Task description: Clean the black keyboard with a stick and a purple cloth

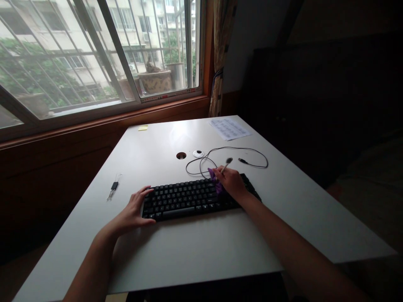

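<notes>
A black keyboard (179, 199) lies on the white table (189, 251). At its left end is my left hand (137, 208), thumb and fingers spread around the edge and touching it. Over the right part of the keys, my right hand (231, 181) is closed on a purple cloth (218, 184) and a thin brush (224, 167), whose dark tip (229, 160) points up and away. The hand hides some keys beneath it.
Behind the keyboard, a black cable (252, 148) loops beside a white round cover (198, 154) and a table hole (181, 155). Papers (229, 128) lie at the back right, a yellow note (142, 127) at the back left, a black binder clip (114, 186) at left.
</notes>
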A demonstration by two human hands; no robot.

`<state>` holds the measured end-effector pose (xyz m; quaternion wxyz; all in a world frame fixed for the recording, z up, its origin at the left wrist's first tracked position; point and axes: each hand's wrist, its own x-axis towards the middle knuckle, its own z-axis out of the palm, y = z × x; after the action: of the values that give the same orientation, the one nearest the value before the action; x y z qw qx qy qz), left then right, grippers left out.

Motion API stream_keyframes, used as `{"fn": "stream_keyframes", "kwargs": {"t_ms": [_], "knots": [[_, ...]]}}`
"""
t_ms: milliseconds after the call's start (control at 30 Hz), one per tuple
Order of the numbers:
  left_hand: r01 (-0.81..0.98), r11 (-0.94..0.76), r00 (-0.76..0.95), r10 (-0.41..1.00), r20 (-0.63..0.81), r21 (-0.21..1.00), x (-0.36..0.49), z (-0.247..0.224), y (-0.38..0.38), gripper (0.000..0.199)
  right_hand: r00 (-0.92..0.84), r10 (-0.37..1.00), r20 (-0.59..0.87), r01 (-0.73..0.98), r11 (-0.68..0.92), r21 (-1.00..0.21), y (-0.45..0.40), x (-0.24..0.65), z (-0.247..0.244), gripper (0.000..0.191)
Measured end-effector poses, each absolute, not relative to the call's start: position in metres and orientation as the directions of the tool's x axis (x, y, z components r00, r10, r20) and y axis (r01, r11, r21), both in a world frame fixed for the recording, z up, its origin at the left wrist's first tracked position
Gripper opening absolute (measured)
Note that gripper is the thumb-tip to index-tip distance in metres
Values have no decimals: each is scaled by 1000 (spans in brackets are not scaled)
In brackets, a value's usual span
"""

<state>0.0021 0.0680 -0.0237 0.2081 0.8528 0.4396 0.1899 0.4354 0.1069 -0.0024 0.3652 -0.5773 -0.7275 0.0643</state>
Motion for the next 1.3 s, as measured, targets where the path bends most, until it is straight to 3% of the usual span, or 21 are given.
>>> {"fn": "stream_keyframes", "kwargs": {"t_ms": [300, 533, 833, 1300], "knots": [[676, -513, 538, 834, 122, 528, 2, -25, 68, 96, -13, 873, 487, 752, 330, -571, 109, 438, -3, 49], [680, -522, 536, 833, 137, 515, 0, -25, 68, 96, -31, 865, 501, 776, 337, -533, 117, 433, -7, 50], [690, -519, 546, 831, 108, 505, 1, -24, 68, 95, 20, 884, 467, 687, 328, -649, 119, 434, -9, 44], [683, -533, 543, 828, 140, 499, 0, -28, 69, 97, -57, 889, 455, 697, 362, -619, 114, 433, -9, 44]]}}
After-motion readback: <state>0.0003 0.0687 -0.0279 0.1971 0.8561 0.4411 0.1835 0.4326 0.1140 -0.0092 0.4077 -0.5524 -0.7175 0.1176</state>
